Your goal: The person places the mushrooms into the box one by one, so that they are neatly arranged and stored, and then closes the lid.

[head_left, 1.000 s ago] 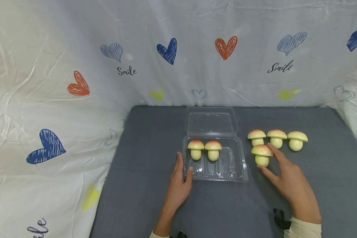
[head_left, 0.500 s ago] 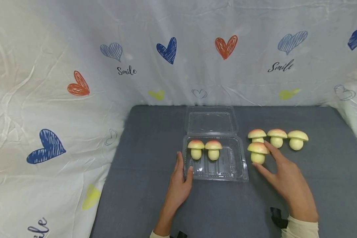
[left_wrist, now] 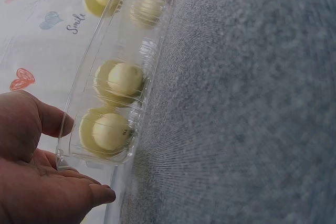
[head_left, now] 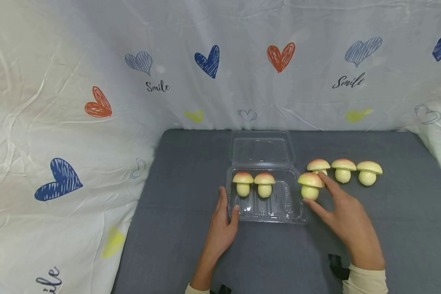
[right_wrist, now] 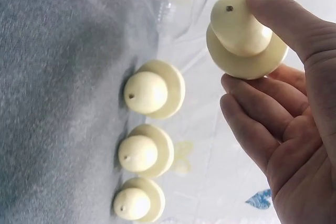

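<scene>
My right hand (head_left: 347, 218) pinches an artificial mushroom (head_left: 310, 185), with a yellow-red cap and pale stem, between thumb and fingers. It is held up just beside the right rim of a clear plastic clamshell box (head_left: 286, 216), whose lid (head_left: 261, 150) is folded back. In the right wrist view, the thumb presses the stem of the held mushroom (right_wrist: 239, 30) and fingers touch its cap. Two mushrooms (head_left: 243, 184) lie side by side in the box's back left. With straight fingers along the left wall and the thumb at the rim, my left hand (head_left: 222, 230) rests against the box.
Three more mushrooms (head_left: 343, 170) stand in a row right of the box; the held one partly covers the nearest. Grey cloth (head_left: 183, 171) covers the table. A white curtain (head_left: 242, 61) with hearts hangs behind and at the left.
My right hand has carried the mushroom leftward, away from the row and up to the box's right edge. The left hand and the box have stayed in place.
</scene>
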The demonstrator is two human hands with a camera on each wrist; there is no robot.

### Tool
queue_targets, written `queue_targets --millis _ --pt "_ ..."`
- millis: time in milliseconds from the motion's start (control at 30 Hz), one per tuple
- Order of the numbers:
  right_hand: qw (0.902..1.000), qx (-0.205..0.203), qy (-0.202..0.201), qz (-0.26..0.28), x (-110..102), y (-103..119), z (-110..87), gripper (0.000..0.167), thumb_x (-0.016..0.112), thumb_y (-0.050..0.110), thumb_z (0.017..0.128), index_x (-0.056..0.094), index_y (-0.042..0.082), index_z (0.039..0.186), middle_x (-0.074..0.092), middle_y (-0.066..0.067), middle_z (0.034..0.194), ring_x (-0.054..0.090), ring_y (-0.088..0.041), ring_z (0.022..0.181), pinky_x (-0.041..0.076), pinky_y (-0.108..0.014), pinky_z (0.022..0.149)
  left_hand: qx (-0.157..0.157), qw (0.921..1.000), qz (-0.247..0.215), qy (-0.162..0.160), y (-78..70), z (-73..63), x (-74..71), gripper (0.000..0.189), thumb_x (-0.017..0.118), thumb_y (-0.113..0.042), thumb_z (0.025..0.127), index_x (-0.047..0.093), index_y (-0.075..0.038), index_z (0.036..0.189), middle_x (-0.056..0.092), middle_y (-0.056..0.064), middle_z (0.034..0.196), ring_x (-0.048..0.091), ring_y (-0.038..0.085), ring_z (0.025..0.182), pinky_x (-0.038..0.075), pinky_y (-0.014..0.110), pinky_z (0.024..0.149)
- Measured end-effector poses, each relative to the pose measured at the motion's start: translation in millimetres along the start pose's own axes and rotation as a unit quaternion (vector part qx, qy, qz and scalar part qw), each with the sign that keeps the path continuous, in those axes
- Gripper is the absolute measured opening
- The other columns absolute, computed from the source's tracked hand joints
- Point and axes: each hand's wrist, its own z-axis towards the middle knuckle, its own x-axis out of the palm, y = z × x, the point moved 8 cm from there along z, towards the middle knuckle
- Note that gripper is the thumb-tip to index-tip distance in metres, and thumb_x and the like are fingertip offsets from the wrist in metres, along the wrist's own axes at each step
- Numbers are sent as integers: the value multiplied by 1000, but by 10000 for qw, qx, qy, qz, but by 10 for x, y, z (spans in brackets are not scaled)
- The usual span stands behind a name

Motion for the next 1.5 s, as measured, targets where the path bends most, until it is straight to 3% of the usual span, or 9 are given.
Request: queue_targets --millis 267,433,667,767,967,1167,1233,1333,1500 --pt "9998 -155 -85 -84 48 94 40 85 91 39 85 51 15 157 71 -32 94 66 -44 62 47 -68 64 13 10000 -16 13 0 8 5 75 53 -27 113 8 -2 169 6 17 177 9 28 163 19 56 128" --pt "9992 -316 -204 -107 88 159 48 85 93 35 83 53 14 155 74 -27 107 66 -41 62 49 -66 63 6 10000 -16 8 9 4 4 76 53 -28 113 8 -3 169 6 17 177 9 28 162 19 56 128" --pt "9994 -307 -144 -44 162 192 68 87 92 36 84 51 17 158 73 -26 107 66 -36 62 50 -63 61 -10 10000 6 19 21 -6 6 76 52 -30 114 7 -4 169 5 16 177 8 27 162 20 55 128" --pt "9993 -329 -156 -92 188 214 78 87 92 36 84 51 16 158 73 -26 116 68 -37 66 50 -63 62 -32 10000 -13 30 22 -9 9 76 52 -30 114 7 -4 170 5 16 177 8 27 162 20 56 128" --pt "9990 -381 -131 -179 257 247 87 89 93 36 83 51 16 158 73 -22 100 55 -20 54 47 -52 53 -53 10000 -20 42 20 -4 14 76 51 -32 114 6 -5 170 4 15 177 7 27 163 19 56 128" --pt "9977 -578 -280 -198 292 281 94 88 95 35 81 53 21 157 74 -20 120 48 -15 52 47 -51 52 -63 10000 -5 40 20 -1 11 77 52 -32 114 7 -4 169 3 15 177 7 27 163 18 56 128" --pt "9977 -590 -271 -177 305 289 97 88 94 36 81 53 22 157 74 -20 113 46 -14 50 46 -51 51 -60 10000 -14 40 13 -2 10 77 52 -32 114 7 -3 169 3 15 177 7 27 163 18 56 128" --pt "9980 -562 -234 -183 333 296 101 85 93 39 82 54 22 156 71 -17 90 44 -13 48 44 -50 49 -62 10000 -9 40 4 -5 9 77 51 -32 114 7 -4 169 3 15 177 7 28 163 18 56 128" --pt "9975 -611 -270 -211 366 312 117 84 93 39 82 55 20 155 70 -17 86 46 -13 48 45 -51 49 -70 10000 22 38 -5 -9 8 77 52 -31 114 7 -3 169 3 15 177 7 28 163 19 56 128"
